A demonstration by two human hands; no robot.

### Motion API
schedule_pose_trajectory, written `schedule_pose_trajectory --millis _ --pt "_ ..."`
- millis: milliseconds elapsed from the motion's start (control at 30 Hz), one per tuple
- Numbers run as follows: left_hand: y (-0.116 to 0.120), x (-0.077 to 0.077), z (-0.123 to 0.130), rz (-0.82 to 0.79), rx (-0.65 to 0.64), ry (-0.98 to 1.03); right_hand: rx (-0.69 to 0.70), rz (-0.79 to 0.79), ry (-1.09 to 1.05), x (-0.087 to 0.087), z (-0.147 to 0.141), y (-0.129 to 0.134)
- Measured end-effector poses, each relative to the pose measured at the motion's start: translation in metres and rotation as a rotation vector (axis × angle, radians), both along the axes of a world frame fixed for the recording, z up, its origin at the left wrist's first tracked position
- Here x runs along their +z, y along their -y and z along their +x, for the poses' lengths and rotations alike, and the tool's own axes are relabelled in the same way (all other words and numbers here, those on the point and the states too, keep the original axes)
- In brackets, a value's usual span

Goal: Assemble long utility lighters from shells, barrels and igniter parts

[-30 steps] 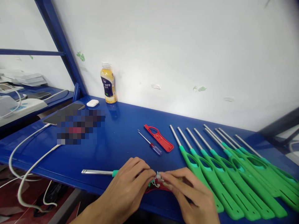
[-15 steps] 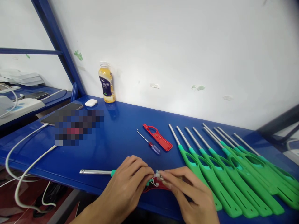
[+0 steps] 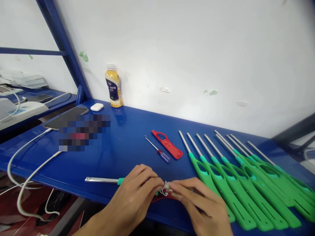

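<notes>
Near the table's front edge lies an opened long-necked lighter, its metal tube pointing left from a teal collar. Part of its red half shell shows between my hands. My left hand is closed over the lighter's middle, fingertips at thin white wires. With thumb and fingers pinched, my right hand grips a small whitish part at the open shell. My fingers cover much of the inside. Beyond my hands lie a loose red shell half and a screwdriver with a clear purplish handle.
Several green long-necked lighters lie side by side at the right. At the back stand a yellow bottle and a white earbud case. A phone and white cables are on the left. A white wall closes the back.
The view has shifted very slightly. Both hands stay at the same place on the lighter, with only a tiny movement of the fingers around the whitish part.
</notes>
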State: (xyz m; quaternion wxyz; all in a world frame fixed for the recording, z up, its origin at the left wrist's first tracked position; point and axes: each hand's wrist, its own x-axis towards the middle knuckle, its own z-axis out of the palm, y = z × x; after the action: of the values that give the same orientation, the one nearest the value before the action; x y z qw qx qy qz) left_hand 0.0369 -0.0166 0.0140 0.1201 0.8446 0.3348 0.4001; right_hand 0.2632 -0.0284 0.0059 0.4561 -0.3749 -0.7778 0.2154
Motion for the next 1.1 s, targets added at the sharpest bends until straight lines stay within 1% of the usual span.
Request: schedule_pose_trajectory --millis 100,233,400,667,833,933,1100 --pt "-0.002 0.000 0.000 0.020 0.035 0.002 -0.051 0.015 0.036 0.000 0.000 0.000" --pt "-0.002 0.001 0.000 -0.016 0.062 0.034 -0.112 0.005 0.065 0.001 0.000 0.001" --pt "-0.001 0.001 0.001 -0.053 0.033 0.049 -0.087 -0.009 0.051 0.003 0.000 0.002" --pt "0.000 0.000 0.001 -0.044 0.017 0.048 -0.037 -0.034 0.007 0.004 -0.002 0.001" --pt "-0.001 0.001 0.003 -0.027 0.027 0.042 -0.062 -0.025 0.045 0.003 -0.001 0.002" --pt "0.001 0.000 0.001 -0.027 0.069 0.024 -0.108 0.014 0.080 0.003 -0.001 0.001" --pt "0.015 -0.007 -0.015 0.059 0.218 -0.056 -0.169 0.061 0.153 0.003 -0.001 0.000"
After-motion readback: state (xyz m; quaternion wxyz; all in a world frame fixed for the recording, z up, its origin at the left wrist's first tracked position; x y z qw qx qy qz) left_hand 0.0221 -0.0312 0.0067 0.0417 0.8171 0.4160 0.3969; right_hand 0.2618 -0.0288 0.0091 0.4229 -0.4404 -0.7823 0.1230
